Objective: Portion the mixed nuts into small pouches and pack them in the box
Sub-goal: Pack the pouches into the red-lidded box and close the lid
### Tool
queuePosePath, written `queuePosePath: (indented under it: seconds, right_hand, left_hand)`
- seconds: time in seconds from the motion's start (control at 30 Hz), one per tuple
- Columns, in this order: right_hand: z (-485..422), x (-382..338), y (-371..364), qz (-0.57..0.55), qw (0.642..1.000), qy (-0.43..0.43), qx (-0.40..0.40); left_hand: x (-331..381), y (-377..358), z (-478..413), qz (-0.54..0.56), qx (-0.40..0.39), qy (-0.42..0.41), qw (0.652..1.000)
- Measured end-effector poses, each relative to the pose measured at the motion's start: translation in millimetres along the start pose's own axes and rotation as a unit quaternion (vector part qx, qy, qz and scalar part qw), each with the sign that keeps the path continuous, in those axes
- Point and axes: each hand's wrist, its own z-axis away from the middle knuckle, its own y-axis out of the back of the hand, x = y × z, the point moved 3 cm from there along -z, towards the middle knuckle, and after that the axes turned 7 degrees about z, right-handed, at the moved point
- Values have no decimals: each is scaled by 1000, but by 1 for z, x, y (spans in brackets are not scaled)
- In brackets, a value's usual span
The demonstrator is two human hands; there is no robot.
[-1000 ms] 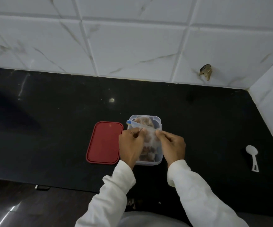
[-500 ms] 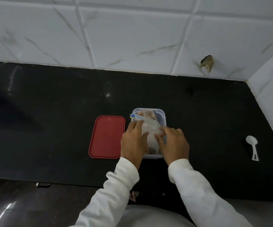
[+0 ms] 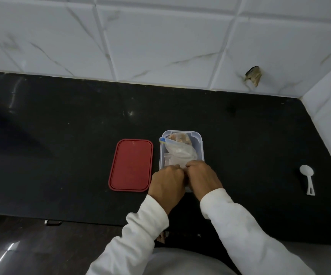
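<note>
In the head view, both hands have come down from a raised pinch to the near end of the clear plastic box [image 3: 182, 155]. A second ago they held a pouch up by its top edge; half a second ago they lay flat on it. Now the left hand [image 3: 167, 180] and right hand [image 3: 202, 178] sit knuckle to knuckle, fingers curled down onto the near part of the zip pouch [image 3: 180, 152]. Whether they pinch the plastic or only press it, I cannot tell. The pouch of mixed nuts lies inside the box, its blue zip corner poking over the far-left rim, with another nut pouch seeming to lie under it at the far end. I judge the packing nearly finished, with the pouch being tucked flat so the lid will seat.

The red lid [image 3: 131, 165] lies flat just left of the box, apart from it, an easy reach for the left hand. The white scoop [image 3: 307, 179] lies well off to the right. The black counter [image 3: 61, 145] is open on both sides; its front edge runs close under the wrists, and the tiled wall stands well behind the box.
</note>
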Motion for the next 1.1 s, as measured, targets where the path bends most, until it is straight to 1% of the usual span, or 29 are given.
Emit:
queuePosePath:
  seconds: [0.03,0.07,0.13,0.23,0.27,0.3,0.33,0.37,0.4,0.43,0.47,0.57,0.63,0.7,0.8,0.83,0.93,1.0,1.03,1.1]
  right_hand:
    - [1,0,-1,0,996,-17,-90]
    - [0,-3,6,-2,992,-35,-118]
    - [-2,-6,18,-1,997,-31,-77]
    - [14,-6,19,-3,989,-41,-140]
    - [20,-4,17,-18,994,-28,-107]
    - [15,-4,18,-12,1000,4,-16]
    - [24,-2,17,5,992,51,117]
    - [37,-3,17,0,965,103,241]
    - [51,-4,14,-16,939,143,314]
    - [60,-7,15,-38,920,175,348]
    - [67,-12,19,-44,910,199,362]
    - [72,-42,29,-17,904,248,349]
    - [72,-63,26,45,900,255,350]
    - [70,-83,20,79,897,267,342]
    - [69,-109,9,71,907,294,293]
    - [70,-117,6,80,906,300,287]
    - [72,-136,-2,130,904,307,268]
    - [72,-142,-4,162,912,297,232]
    - [72,-144,-5,172,919,290,207]
    - [68,-147,-9,188,927,278,167]
  left_hand:
    - [4,-1,2,-17,-4,1,1000]
    - [6,-1,5,-34,-8,0,999]
    - [9,-3,6,-55,-18,0,998]
    - [11,-3,3,-63,-30,3,998]
    - [10,-2,3,-46,-23,1,999]
    - [8,2,5,-26,-2,-8,1000]
    - [5,7,7,2,47,-30,998]
    - [0,12,10,24,99,-52,993]
    - [-8,14,14,33,150,-67,986]
    - [-16,17,19,36,193,-73,978]
    - [-24,20,23,39,219,-66,973]
    - [-52,26,36,58,282,-31,957]
    - [-76,23,42,42,310,-4,950]
    - [-99,16,47,24,284,36,958]
    - [-130,4,53,26,215,114,970]
    - [-137,0,55,27,197,138,970]
    - [-149,-6,61,68,146,216,963]
    - [-157,-10,61,106,121,252,954]
    - [-160,-11,61,125,123,250,952]
    - [-165,-15,59,170,155,243,942]
